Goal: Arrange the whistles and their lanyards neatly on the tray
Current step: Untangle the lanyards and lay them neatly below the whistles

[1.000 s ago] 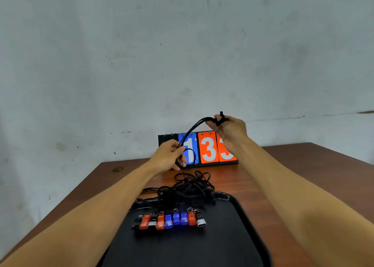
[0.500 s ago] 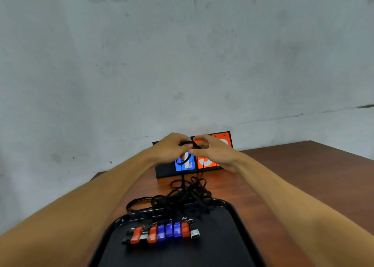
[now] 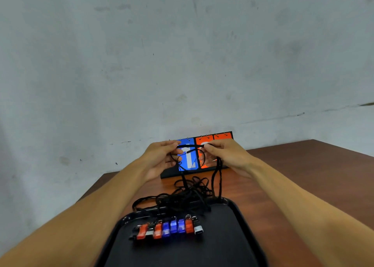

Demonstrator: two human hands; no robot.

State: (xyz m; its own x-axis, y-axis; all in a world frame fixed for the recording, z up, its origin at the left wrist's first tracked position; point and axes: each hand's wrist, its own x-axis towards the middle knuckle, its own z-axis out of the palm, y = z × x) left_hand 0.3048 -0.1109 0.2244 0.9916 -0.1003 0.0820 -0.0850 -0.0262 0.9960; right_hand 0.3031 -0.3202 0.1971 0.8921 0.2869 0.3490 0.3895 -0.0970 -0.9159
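A row of several red, blue, black and white whistles (image 3: 169, 228) lies side by side on the black tray (image 3: 238, 234). Their black lanyards (image 3: 182, 197) lie in a tangled heap over the tray's far rim and the table. My left hand (image 3: 162, 158) and my right hand (image 3: 224, 155) are raised above the heap, close together. Each pinches part of one black cord stretched between them, and strands hang from both hands down into the heap.
A flip scoreboard (image 3: 199, 155) with blue and orange number cards stands on the wooden table (image 3: 313, 175) behind my hands, against the grey wall. The table's left edge runs close to the tray.
My right hand came down from its raised position and met my left hand; both now hold the cord a short way apart in front of the scoreboard. The whistles have not moved.
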